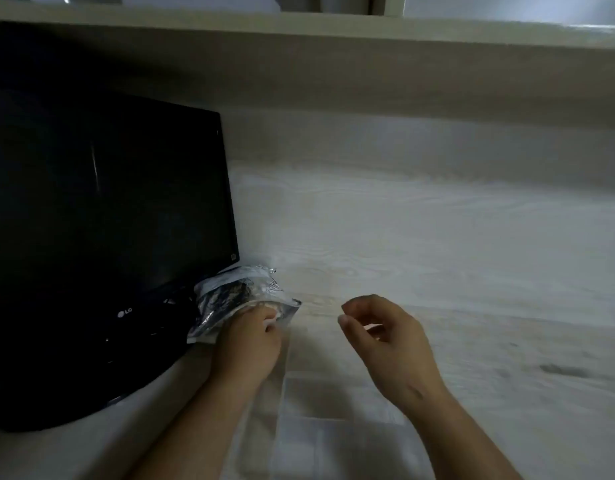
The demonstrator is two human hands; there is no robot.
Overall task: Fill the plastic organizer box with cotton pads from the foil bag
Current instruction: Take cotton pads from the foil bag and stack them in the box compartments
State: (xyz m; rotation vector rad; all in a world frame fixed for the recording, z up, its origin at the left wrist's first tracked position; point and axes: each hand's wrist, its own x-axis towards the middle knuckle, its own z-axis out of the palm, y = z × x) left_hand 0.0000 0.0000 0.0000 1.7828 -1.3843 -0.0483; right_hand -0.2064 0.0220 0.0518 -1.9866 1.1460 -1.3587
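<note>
The left hand (246, 344) is at the mouth of the foil bag (230, 299), which lies on the pale wooden desk (472, 258) right against the lower right corner of the dark LG monitor (108, 220). Its fingers curl over the bag's near edge and clamp it. Something pale shows at the fingertips, but I cannot tell whether it is a cotton pad.

The right hand (385, 336) hovers to the right of the bag. Its fingers are loosely curled, with thumb and forefinger a little apart, and it holds nothing.

The clear plastic organizer box (286, 375) sits nearer, between the two forearms, and its dividers are only faintly visible. Whether any pads are in it is unclear.

Risks from here, as I judge them:
- The bag is light and crumpled, so a one-handed pull could drag it along the desk or spill pads.
- The box walls are almost invisible in this dim light, so a forearm could knock the box or a pad could land beside it.
</note>
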